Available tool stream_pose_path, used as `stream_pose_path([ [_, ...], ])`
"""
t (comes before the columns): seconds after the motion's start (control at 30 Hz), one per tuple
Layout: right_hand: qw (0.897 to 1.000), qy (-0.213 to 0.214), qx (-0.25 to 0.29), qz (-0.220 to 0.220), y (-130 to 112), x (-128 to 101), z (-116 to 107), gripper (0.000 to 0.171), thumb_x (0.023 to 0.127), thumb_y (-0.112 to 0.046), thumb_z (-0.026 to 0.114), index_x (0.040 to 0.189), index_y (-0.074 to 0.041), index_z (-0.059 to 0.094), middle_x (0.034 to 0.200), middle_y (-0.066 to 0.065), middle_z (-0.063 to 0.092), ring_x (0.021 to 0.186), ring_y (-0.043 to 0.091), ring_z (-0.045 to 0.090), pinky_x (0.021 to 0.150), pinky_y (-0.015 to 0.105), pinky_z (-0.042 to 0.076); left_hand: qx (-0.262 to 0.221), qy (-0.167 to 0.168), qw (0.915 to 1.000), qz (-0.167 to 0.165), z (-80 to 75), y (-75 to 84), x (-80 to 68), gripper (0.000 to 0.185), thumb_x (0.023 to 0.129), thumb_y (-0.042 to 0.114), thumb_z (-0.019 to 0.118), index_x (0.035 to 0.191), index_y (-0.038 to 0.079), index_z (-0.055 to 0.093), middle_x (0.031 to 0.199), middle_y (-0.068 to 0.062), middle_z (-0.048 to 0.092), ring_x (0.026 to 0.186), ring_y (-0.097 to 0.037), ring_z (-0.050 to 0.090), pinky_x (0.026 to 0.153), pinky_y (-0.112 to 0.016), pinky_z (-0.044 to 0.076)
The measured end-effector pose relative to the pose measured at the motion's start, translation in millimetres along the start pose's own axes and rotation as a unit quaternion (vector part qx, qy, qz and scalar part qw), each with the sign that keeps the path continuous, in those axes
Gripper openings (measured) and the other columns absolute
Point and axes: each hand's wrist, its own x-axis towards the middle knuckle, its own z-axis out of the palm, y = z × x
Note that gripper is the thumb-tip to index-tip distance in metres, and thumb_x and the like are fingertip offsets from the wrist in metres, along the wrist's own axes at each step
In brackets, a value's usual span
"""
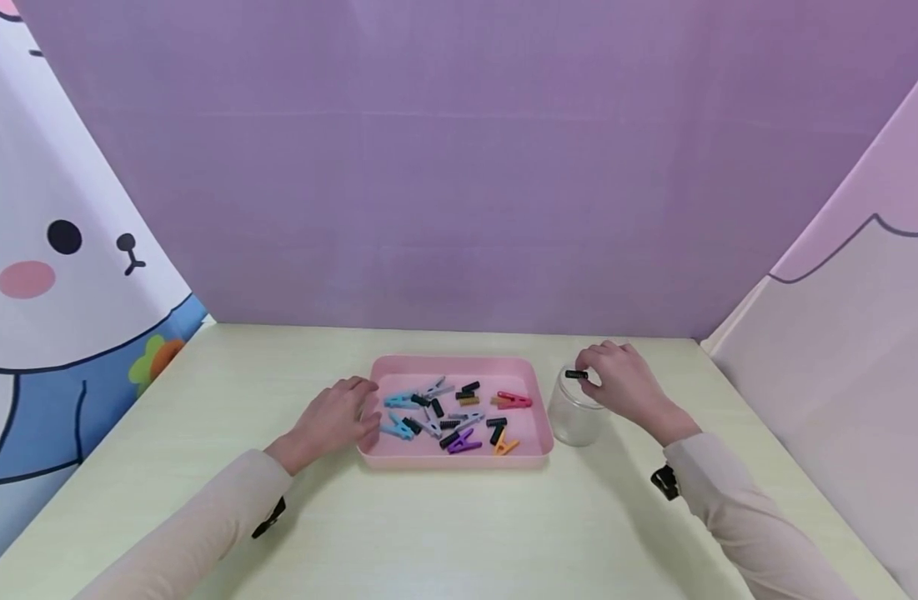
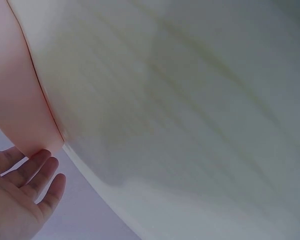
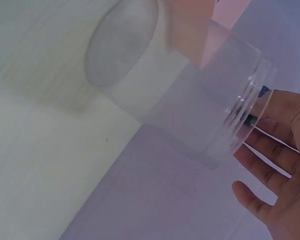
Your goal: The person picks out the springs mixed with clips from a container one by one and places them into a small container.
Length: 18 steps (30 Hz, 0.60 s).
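While the left hand (image 1: 334, 421) rests at the left rim of the pink tray (image 1: 459, 462), the right hand (image 1: 625, 383) pinches a black ribbed cylinder (image 1: 575, 374) between thumb and fingers at the mouth of a clear jar (image 1: 574, 423). Right grip: thumb and a finger closed down to the cylinder's width, little finger held away in the right wrist view. Left: fingers spaced, loosely bent, fingertips at the tray edge; has hold of nothing visible; can't tell if the thumb bears on the tray.

Cylinder: long axis roughly left-right in the head view, near level; free end points left toward the tray, other end goes into the fingertips. Can't tell whether any of it sits below the rim. Jar stands upright on the surface (image 1: 428, 533), mouth up, just right of the tray; threaded neck shows in the right wrist view.

Tray long axis also left-right. Inside: more black cylinders at mixed angles, two light blue clips at left, grey clips toward the middle, a purple clip (image 1: 464, 444) and an orange clip (image 1: 505, 446) near the front wall, a red clip (image 1: 514, 401) at right. Purple backdrop (image 1: 459, 183) behind.
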Motion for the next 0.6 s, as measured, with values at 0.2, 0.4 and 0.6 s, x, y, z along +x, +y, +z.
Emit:
stream_pose_path([
  [0.2, 1.0, -0.012, 0.0, 0.004, 3.3, -4.4, 6.0, 0.012, 0.069, -0.007, 0.071, 0.078, -0.01, 0.064, 0.077, 0.0, 0.065, 0.073, 0.02, 0.055, 0.068, 0.043, 0.045, -0.006, -0.009, 0.9999, -0.005, -1.1, 0.6, 0.3, 0.051, 0.081, 0.033, 0.063, 0.12, 0.002, 0.054, 0.122, -0.016, 0.056, 0.111, -0.033, 0.053, 0.089, -0.046, 0.047],
  [0.4, 1.0, -0.02, 0.002, 0.005, 5.2, -4.9, 10.9, 0.012, 0.069, -0.007, 0.072, 0.077, -0.011, 0.064, 0.075, -0.001, 0.065, 0.072, 0.019, 0.055, 0.065, 0.042, 0.045, -0.005, -0.006, 0.9999, -0.008, -0.8, 0.7, -0.2, 0.051, 0.081, 0.032, 0.064, 0.12, 0.002, 0.054, 0.122, -0.015, 0.056, 0.112, -0.033, 0.053, 0.09, -0.046, 0.047],
  [0.6, 0.999, -0.033, -0.002, 0.013, 4.1, -4.4, 11.8, 0.012, 0.069, -0.009, 0.073, 0.078, -0.012, 0.066, 0.077, -0.001, 0.066, 0.072, 0.019, 0.055, 0.064, 0.042, 0.045, -0.005, -0.006, 1.0, -0.005, -1.7, 2.0, -0.8, 0.051, 0.081, 0.033, 0.064, 0.12, 0.002, 0.055, 0.122, -0.015, 0.056, 0.111, -0.033, 0.053, 0.089, -0.045, 0.048],
])
